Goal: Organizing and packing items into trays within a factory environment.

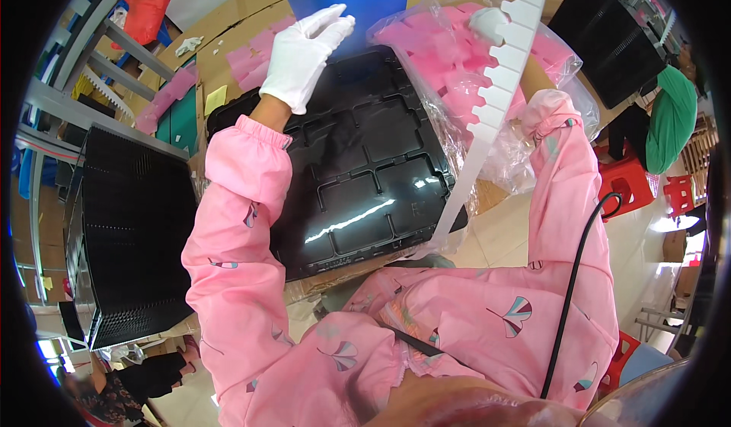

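Note:
My left hand [298, 63], in a white glove, hovers over the far left part of a large black molded tray [354, 191]. Its fingers are stretched out and apart, with nothing in them. Just beyond it stands a blue plastic bin [350, 0]. My right hand [487, 25], also white-gloved, lies curled over pink sheets [457, 69] in clear plastic. A long white strip with notched edge [499, 84] crosses in front of that hand and hides part of it. What the curled fingers hold, if anything, is hidden.
Black ribbed boxes stand at the left [137, 229] and far right [605, 38]. Metal rack bars [114, 130] rise on the left. Pink pieces [255, 57] and a yellow slip [215, 100] lie beyond the tray. A black cable [571, 290] hangs over my right sleeve. Someone in green [674, 118] is at right, near a red stool [624, 187].

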A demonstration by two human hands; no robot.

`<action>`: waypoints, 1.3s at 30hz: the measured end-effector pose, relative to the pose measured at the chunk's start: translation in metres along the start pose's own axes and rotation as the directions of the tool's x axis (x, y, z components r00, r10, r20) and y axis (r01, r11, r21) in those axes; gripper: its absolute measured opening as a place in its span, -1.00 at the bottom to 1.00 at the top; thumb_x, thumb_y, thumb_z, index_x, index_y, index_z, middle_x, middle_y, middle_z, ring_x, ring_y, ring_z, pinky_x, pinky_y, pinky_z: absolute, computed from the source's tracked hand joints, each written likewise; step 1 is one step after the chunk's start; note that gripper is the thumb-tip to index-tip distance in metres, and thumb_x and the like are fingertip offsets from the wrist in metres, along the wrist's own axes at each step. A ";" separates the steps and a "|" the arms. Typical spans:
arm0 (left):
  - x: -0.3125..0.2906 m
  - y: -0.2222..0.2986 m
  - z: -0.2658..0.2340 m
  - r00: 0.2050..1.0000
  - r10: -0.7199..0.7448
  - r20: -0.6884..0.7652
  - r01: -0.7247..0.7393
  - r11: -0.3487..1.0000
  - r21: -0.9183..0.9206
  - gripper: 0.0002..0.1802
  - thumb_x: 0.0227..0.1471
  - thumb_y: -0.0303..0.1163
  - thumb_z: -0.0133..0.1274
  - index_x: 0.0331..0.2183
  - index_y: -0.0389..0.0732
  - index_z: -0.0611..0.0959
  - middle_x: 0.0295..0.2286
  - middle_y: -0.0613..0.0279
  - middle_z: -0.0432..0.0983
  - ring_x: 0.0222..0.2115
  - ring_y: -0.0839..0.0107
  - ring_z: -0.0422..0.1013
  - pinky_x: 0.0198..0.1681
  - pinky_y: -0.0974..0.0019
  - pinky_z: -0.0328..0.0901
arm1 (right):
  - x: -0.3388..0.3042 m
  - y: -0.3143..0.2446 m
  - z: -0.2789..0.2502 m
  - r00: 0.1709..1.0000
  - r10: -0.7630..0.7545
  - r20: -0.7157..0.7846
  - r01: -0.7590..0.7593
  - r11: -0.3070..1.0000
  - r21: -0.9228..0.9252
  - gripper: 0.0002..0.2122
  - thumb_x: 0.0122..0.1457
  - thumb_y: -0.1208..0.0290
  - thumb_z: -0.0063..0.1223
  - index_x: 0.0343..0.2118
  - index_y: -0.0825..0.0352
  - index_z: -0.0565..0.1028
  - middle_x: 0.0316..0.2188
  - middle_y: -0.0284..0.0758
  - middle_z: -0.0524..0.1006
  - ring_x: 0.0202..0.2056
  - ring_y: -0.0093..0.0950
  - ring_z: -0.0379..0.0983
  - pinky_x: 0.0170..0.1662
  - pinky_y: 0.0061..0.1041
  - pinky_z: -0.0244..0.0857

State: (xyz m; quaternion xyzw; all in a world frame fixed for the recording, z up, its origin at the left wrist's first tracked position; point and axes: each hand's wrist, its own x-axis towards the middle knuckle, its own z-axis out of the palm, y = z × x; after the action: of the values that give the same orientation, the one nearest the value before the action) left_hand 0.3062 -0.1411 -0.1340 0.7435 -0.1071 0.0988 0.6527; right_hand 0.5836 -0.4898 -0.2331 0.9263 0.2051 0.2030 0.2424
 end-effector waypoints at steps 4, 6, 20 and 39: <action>-0.010 0.011 0.016 0.993 -0.100 0.063 0.110 0.975 -0.190 -0.49 0.09 -0.21 0.03 0.01 -0.30 0.42 -0.10 0.15 0.43 -0.11 0.40 0.40 -0.02 0.38 0.26 | -0.026 0.037 -0.063 0.982 0.190 -0.015 -0.089 0.527 0.845 -0.70 -0.05 0.32 0.08 -0.26 0.39 0.49 -0.30 -0.08 0.51 -0.27 -0.21 0.46 -0.23 -0.33 0.34; -0.010 0.007 0.019 0.985 -0.074 0.155 0.109 0.967 -0.229 -0.31 0.07 -0.04 0.00 0.08 -0.32 0.30 0.03 0.09 0.26 0.02 0.31 0.28 0.06 0.27 0.20 | -0.039 0.036 -0.115 0.954 0.294 0.052 -0.041 -0.045 0.998 -0.75 0.01 0.35 0.05 -0.27 0.38 0.51 -0.38 -0.18 0.53 -0.36 -0.31 0.48 -0.31 -0.38 0.36; -0.058 0.016 0.008 0.990 -0.094 0.104 0.137 0.810 -0.570 -0.21 -0.05 0.14 0.08 0.03 -0.27 0.38 -0.06 0.24 0.36 -0.06 0.41 0.28 0.04 0.33 0.13 | -0.028 -0.096 -0.243 0.940 0.336 0.051 0.080 -0.363 0.928 -0.79 0.16 0.33 -0.06 -0.30 0.38 0.50 -0.50 -0.39 0.50 -0.50 -0.64 0.43 -0.41 -0.62 0.35; -0.191 -0.024 -0.109 0.820 -0.304 -0.486 0.343 0.939 -0.008 -0.33 -0.12 -0.25 0.19 0.02 -0.32 0.41 0.03 0.01 0.30 0.07 0.25 0.18 0.11 0.24 0.03 | -0.193 -0.201 -0.256 0.845 -0.319 -0.429 0.525 0.645 0.556 -0.42 -0.21 0.32 0.15 -0.08 0.53 0.32 0.04 -0.06 0.29 0.01 -0.14 0.26 0.04 -0.30 0.20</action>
State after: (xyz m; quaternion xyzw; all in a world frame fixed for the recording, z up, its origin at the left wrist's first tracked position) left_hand 0.1297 -0.0247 -0.1977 0.7284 0.1899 0.1719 0.6355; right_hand 0.2446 -0.3280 -0.1880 0.8353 0.5084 0.1894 -0.0894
